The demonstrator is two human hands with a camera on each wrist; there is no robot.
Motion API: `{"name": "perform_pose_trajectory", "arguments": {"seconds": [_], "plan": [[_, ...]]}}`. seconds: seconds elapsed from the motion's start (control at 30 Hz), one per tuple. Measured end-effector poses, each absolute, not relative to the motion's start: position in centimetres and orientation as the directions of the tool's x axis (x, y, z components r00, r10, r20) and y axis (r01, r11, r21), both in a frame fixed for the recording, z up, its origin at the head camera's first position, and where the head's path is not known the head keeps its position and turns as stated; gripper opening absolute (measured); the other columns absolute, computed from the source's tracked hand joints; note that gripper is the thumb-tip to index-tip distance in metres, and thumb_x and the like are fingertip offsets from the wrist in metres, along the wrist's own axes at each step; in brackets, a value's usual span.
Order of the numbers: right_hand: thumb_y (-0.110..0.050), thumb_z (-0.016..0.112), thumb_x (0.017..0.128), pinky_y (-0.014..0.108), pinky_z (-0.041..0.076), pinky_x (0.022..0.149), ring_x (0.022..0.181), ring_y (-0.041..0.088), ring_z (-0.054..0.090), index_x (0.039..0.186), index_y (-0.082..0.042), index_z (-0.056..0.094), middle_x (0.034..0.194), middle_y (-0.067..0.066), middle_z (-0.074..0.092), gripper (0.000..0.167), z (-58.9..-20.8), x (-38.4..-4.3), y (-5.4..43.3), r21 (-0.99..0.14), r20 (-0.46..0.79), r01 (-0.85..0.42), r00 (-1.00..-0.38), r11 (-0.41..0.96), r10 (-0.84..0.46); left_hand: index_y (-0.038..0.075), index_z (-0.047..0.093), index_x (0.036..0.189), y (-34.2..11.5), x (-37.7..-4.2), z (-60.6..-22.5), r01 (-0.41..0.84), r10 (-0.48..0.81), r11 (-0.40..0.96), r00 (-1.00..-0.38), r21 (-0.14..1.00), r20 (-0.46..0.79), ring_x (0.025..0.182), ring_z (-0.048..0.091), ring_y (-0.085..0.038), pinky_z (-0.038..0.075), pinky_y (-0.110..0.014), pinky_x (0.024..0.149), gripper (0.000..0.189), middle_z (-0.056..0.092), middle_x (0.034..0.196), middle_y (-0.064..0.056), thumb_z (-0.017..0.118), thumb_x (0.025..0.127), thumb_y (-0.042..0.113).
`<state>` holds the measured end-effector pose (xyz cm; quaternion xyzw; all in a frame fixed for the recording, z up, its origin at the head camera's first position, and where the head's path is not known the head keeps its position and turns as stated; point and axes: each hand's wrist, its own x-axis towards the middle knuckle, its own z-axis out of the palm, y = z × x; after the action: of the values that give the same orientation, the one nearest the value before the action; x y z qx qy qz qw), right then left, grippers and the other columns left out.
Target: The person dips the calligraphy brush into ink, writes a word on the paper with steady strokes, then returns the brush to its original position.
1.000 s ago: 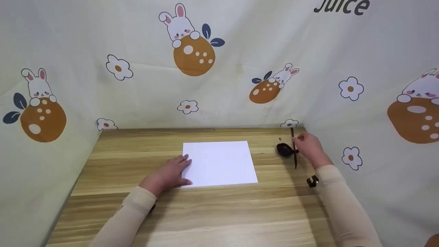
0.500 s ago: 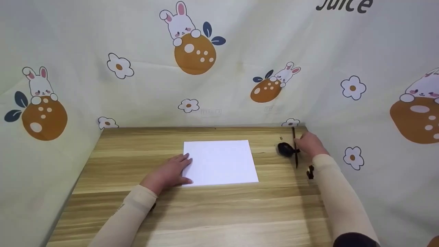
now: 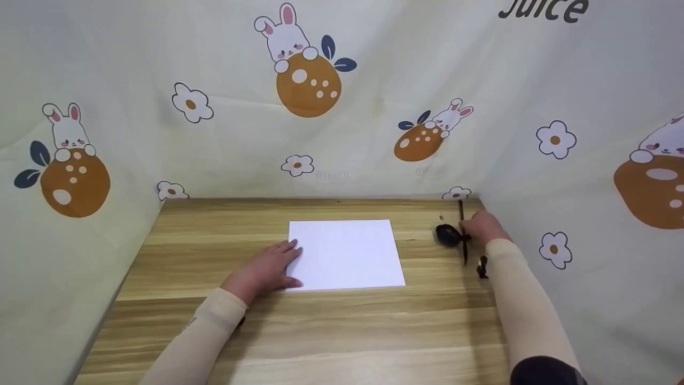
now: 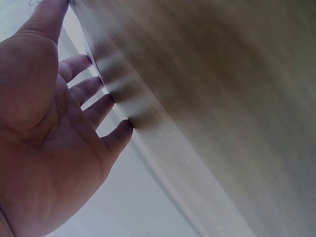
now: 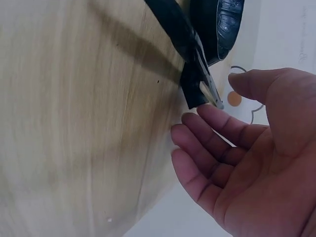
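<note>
A blank white sheet of paper (image 3: pixel 347 256) lies flat mid-table. On its left edge rests my left hand (image 3: pixel 264 270), fingers spread and extended; the left wrist view shows the palm (image 4: pixel 44 143) from below. At the back right sit a round, glossy black piece (image 3: pixel 447 235) and a thin black stick (image 3: pixel 465 254) crossing its right end. Beside the stick is my right hand (image 3: pixel 483 227). In the right wrist view its thumb (image 5: pixel 254 85) stands apart from the bent fingers, the index tip right at the end of a black strip (image 5: pixel 170 24).
The wooden table (image 3: pixel 342 331) meets a printed cloth wall (image 3: pixel 235 155) at the back and on both sides. A small dark mark (image 3: pixel 441 216) lies behind the round black piece. A black band (image 3: pixel 545 370) circles the right sleeve.
The right hand, earlier with thumb and finger at the stick's upper part, has turned and sits lower beside it. The left hand and paper keep their places; the head view shifts slightly.
</note>
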<state>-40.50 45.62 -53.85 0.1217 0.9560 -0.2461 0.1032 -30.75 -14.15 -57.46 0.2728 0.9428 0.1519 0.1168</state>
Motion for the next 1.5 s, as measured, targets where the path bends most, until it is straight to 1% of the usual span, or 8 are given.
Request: {"name": "perform_pose_trajectory", "arguments": {"seconds": [0.23, 0.47, 0.7, 0.93, 1.13, 1.2, 1.37, 1.5], "plan": [[-0.026, 0.064, 0.102, 0.038, 0.046, 0.065, 0.072, 0.024, 0.054, 0.081, -0.007, 0.054, 0.076, 0.006, 0.056, 0.029, -54.5, -40.9, 45.6, -0.436, -0.241, 0.271, -0.954, 0.858, 0.179, 0.007, 0.041, 0.171, -14.0, -30.6, -57.4, 0.456, 0.536, 0.81, -0.831, 0.369, -0.15, 0.165, 0.026, -0.044, 0.025, -0.063, 0.133, 0.093, 0.029, 0.18, -0.017, 0.08, 0.1, 0.054], [-0.018, 0.06, 0.094, 0.036, 0.045, 0.059, 0.063, 0.021, 0.051, 0.068, -0.013, 0.048, 0.065, 0.001, 0.051, 0.029, -55.2, -40.9, 45.9, -0.413, -0.247, 0.261, -0.954, 0.872, 0.169, 0.001, 0.044, 0.168, -13.9, -30.2, -57.0, 0.48, 0.557, 0.791, -0.821, 0.379, -0.125, 0.162, 0.031, -0.049, 0.029, -0.065, 0.131, 0.093, 0.032, 0.178, -0.022, 0.082, 0.099, 0.05], [-0.017, 0.063, 0.095, 0.036, 0.046, 0.059, 0.063, 0.021, 0.053, 0.066, -0.012, 0.052, 0.064, 0.001, 0.055, 0.031, -55.7, -40.9, 46.2, -0.426, -0.223, 0.266, -0.957, 0.865, 0.184, 0.006, 0.041, 0.171, -13.9, -30.1, -57.0, 0.469, 0.547, 0.804, -0.824, 0.364, -0.146, 0.165, 0.027, -0.046, 0.025, -0.064, 0.133, 0.093, 0.028, 0.18, -0.018, 0.078, 0.101, 0.053], [-0.017, 0.063, 0.096, 0.033, 0.048, 0.058, 0.066, 0.021, 0.056, 0.074, -0.007, 0.062, 0.069, 0.002, 0.06, 0.024, -55.4, -40.6, 46.5, -0.514, -0.203, 0.299, -0.953, 0.804, 0.224, 0.006, 0.041, 0.171, -13.8, -30.2, -57.1, 0.471, 0.549, 0.804, -0.823, 0.364, -0.147, 0.165, 0.026, -0.046, 0.024, -0.065, 0.133, 0.092, 0.028, 0.18, -0.018, 0.078, 0.101, 0.054], [-0.021, 0.059, 0.103, 0.034, 0.046, 0.054, 0.056, 0.016, 0.049, 0.069, -0.013, 0.051, 0.061, -0.003, 0.052, 0.035, -54.2, -40.1, 46.4, -0.649, -0.222, 0.315, -0.949, 0.693, 0.224, 0.007, 0.041, 0.171, -13.9, -30.3, -57.1, 0.465, 0.54, 0.813, -0.828, 0.35, -0.153, 0.165, 0.027, -0.045, 0.025, -0.064, 0.133, 0.094, 0.028, 0.181, -0.017, 0.077, 0.101, 0.056], [-0.022, 0.058, 0.104, 0.035, 0.048, 0.056, 0.057, 0.017, 0.052, 0.069, -0.014, 0.05, 0.061, -0.002, 0.055, 0.037, -53.8, -39.9, 46.3, -0.676, -0.212, 0.311, -0.95, 0.668, 0.227, 0.007, 0.041, 0.171, -13.9, -30.4, -57.2, 0.466, 0.539, 0.813, -0.828, 0.349, -0.151, 0.165, 0.027, -0.045, 0.025, -0.064, 0.133, 0.094, 0.028, 0.181, -0.018, 0.078, 0.101, 0.056], [-0.024, 0.057, 0.108, 0.042, 0.066, 0.078, 0.074, 0.02, 0.07, 0.088, -0.003, 0.065, 0.08, 0.009, 0.072, 0.03, -52.9, -39.3, 45.8, -0.751, -0.167, 0.274, -0.959, 0.601, 0.229, 0.002, 0.043, 0.168, -14.1, -30.6, -57.3, 0.487, 0.558, 0.796, -0.821, 0.361, -0.122, 0.163, 0.03, -0.048, 0.027, -0.066, 0.131, 0.093, 0.032, 0.178, -0.022, 0.081, 0.1, 0.051], [-0.023, 0.056, 0.11, 0.048, 0.068, 0.088, 0.078, 0.019, 0.074, 0.111, 0.006, 0.067, 0.096, 0.017, 0.075, 0.031, -52.2, -38.9, 45.4, -0.807, -0.146, 0.253, -0.961, 0.534, 0.234, -0.001, 0.045, 0.167, -14.1, -30.7, -57.2, 0.497, 0.566, 0.788, -0.817, 0.362, -0.11, 0.161, 0.032, -0.049, 0.029, -0.068, 0.13, 0.092, 0.034, 0.177, -0.024, 0.082, 0.099, 0.05]]}}
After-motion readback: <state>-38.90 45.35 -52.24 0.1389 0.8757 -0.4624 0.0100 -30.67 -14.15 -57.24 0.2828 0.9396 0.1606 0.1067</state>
